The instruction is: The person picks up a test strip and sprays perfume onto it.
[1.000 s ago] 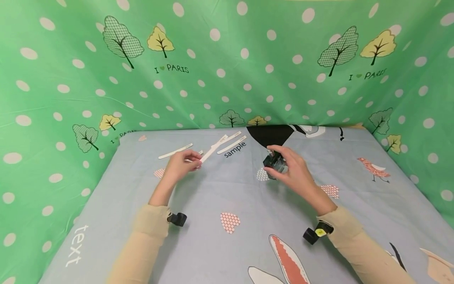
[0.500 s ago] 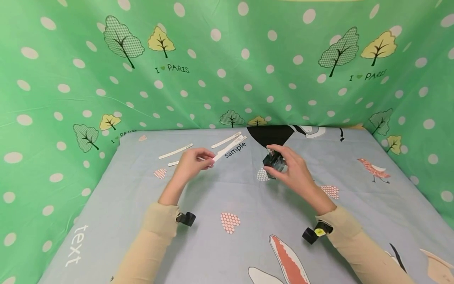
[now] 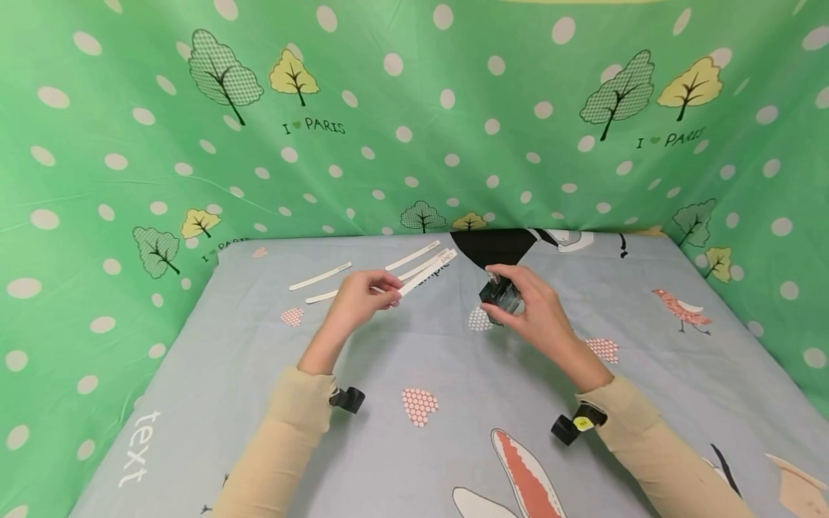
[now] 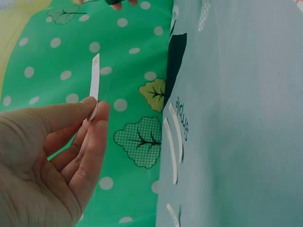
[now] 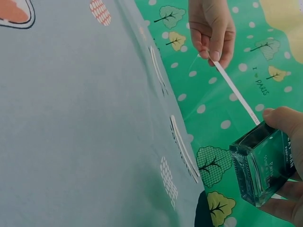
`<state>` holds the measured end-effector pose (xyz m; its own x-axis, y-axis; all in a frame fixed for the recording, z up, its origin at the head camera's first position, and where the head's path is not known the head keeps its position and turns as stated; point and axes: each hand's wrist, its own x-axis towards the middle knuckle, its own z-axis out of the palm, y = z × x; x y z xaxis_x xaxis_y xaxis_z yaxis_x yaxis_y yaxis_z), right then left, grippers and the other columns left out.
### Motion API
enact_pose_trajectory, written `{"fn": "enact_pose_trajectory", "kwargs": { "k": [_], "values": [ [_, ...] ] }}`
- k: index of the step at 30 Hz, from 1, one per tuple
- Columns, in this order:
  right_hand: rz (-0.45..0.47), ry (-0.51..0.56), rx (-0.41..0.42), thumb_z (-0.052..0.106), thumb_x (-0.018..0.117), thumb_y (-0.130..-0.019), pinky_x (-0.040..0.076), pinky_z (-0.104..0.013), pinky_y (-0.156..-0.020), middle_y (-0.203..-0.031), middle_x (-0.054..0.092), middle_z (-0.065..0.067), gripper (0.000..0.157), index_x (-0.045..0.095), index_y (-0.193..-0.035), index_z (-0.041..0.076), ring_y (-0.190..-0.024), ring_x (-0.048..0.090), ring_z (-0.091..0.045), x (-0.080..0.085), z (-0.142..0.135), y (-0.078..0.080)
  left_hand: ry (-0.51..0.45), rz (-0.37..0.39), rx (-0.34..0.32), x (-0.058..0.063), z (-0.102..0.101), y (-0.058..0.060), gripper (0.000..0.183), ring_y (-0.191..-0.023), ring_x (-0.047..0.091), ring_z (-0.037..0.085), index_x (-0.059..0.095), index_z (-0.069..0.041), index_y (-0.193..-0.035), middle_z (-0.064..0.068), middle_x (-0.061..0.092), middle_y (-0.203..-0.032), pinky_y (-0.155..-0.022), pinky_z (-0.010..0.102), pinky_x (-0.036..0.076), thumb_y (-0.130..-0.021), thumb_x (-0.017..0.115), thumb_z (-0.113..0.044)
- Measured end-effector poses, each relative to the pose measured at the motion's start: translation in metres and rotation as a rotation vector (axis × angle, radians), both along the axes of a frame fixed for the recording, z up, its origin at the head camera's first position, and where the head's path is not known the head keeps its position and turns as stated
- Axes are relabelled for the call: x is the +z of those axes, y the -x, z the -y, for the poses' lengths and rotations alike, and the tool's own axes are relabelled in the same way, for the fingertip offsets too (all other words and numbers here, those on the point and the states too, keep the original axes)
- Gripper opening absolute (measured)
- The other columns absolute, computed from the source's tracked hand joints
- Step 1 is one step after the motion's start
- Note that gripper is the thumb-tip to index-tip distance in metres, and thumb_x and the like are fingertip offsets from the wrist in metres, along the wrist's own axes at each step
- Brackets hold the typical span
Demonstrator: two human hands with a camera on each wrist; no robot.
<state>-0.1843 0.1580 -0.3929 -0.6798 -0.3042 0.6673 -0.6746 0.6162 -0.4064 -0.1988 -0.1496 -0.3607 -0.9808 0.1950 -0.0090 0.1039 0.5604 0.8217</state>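
Between thumb and fingers, my left hand pinches one end of a white paper test strip. The strip is raised, its printed end pointing up and to the right toward the bottle. My right hand grips a dark green glass perfume bottle, with the index finger at the sprayer on top. In the right wrist view the strip slants down toward the bottle, and its far end meets the bottle's outline. The left wrist view shows the strip standing up from the thumb and fingertips.
Several more paper strips lie on the grey printed cloth: one strip at the left, another strip near the back middle. A green dotted curtain hangs behind and at both sides.
My left hand has moved right with the paper strip, closer to the perfume bottle, uncovering a strip on the cloth. My right hand and the bottle have stayed almost still.
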Motion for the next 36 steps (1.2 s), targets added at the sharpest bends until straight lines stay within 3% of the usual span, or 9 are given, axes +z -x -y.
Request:
{"fn": "enact_pose_trajectory", "kwargs": {
  "k": [7, 13, 19, 28, 36],
  "values": [
    [-0.035, -0.016, 0.005, 0.015, 0.089, -0.073, 0.060, -0.043, -0.083, -0.120, 0.068, -0.009, 0.062, 0.062, -0.129, 0.013, -0.106, 0.066, -0.025, 0.0001, 0.0007, 0.0006, -0.004, 0.002, -0.005, -0.0004, -0.0029, 0.0001, 0.018, -0.090, 0.074, 0.035, 0.073, -0.002, -0.109, 0.017, 0.075, -0.097, -0.074, 0.029, 0.062, -0.092, 0.070, -0.007],
    [-0.046, -0.015, -0.014, 0.014, 0.090, -0.071, 0.058, -0.042, -0.084, -0.117, 0.069, -0.007, 0.060, 0.065, -0.125, 0.013, -0.106, 0.066, -0.025, 0.0019, 0.0008, -0.0012, 0.001, 0.001, -0.002, -0.0010, -0.0037, 0.0008, 0.018, -0.087, 0.075, 0.030, 0.073, -0.003, -0.109, 0.016, 0.076, -0.097, -0.074, 0.029, 0.062, -0.091, 0.070, -0.008],
    [0.001, -0.011, -0.037, 0.017, 0.088, -0.074, 0.059, -0.044, -0.082, -0.118, 0.068, -0.010, 0.059, 0.062, -0.126, 0.014, -0.105, 0.067, -0.027, 0.0032, -0.0003, -0.0030, 0.021, 0.001, 0.005, -0.0008, -0.0034, 0.0013, 0.017, -0.084, 0.075, 0.024, 0.073, -0.004, -0.108, 0.015, 0.076, -0.097, -0.075, 0.030, 0.062, -0.091, 0.071, -0.009],
    [0.014, -0.004, -0.043, 0.018, 0.088, -0.075, 0.058, -0.043, -0.074, -0.118, 0.067, -0.011, 0.060, 0.060, -0.129, 0.014, -0.099, 0.066, -0.026, 0.0008, -0.0025, -0.0036, 0.022, 0.025, 0.013, 0.0013, -0.0023, 0.0013, 0.018, -0.092, 0.074, 0.035, 0.072, -0.004, -0.110, 0.015, 0.076, -0.099, -0.076, 0.030, 0.062, -0.092, 0.069, -0.009],
    [0.007, -0.006, -0.045, 0.019, 0.088, -0.075, 0.057, -0.041, -0.071, -0.116, 0.067, -0.011, 0.060, 0.061, -0.128, 0.015, -0.096, 0.065, -0.024, 0.0004, -0.0041, -0.0038, 0.022, 0.025, 0.017, 0.0009, -0.0018, 0.0038, 0.018, -0.092, 0.074, 0.033, 0.073, -0.004, -0.109, 0.015, 0.076, -0.100, -0.076, 0.030, 0.062, -0.092, 0.070, -0.009]
  ]
}}
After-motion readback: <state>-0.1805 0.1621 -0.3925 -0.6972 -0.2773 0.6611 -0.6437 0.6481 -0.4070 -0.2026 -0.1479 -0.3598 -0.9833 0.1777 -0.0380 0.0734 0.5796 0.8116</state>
